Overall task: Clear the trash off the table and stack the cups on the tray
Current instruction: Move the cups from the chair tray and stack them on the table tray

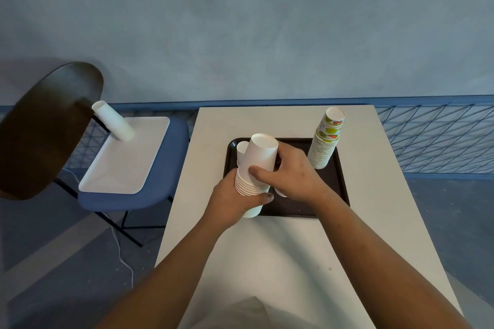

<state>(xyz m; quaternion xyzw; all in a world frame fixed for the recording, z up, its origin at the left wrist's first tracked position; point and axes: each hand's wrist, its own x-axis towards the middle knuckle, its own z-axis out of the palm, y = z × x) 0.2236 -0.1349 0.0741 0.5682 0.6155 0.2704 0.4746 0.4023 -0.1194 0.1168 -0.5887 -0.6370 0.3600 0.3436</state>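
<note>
A stack of upside-down white paper cups [260, 160] stands over the left part of the dark tray [331, 189] on the white table [294, 248]. My left hand [230, 200] grips the lower rims of this stack. My right hand [294, 173] wraps around the top cup. Behind the stack, another white cup [242, 148] peeks out on the tray. A tall stack of fruit-printed cups [326, 139] rises at the tray's far right corner. Something white [280, 192] lies partly hidden under my right hand.
To the left, a blue chair [160, 184] carries a white tray [125, 157] with a leaning stack of white cups [112, 120]. A dark round chair back [45, 128] is at far left. A blue wire fence [433, 136] runs behind the table.
</note>
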